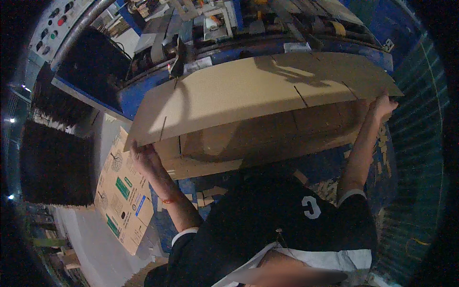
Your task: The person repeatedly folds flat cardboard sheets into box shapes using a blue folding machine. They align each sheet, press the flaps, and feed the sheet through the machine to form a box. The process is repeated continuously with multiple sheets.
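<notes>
A long brown cardboard sheet with dark slots cut into it stretches between my hands. My left hand is closed on its near left corner. At the right end, my right hand grips the other corner, arm stretched out. The sheet bows slightly, and its far edge lies against the front of a blue machine. Beneath it are more slotted brown cardboard blanks, partly shaded; I cannot tell how many.
Belts and rollers run across the machine's top. A control panel with buttons stands at far left. A printed cardboard sheet leans at my left, near dark stacked material. Cardboard scraps litter the floor. Green ribbed sheeting borders the right.
</notes>
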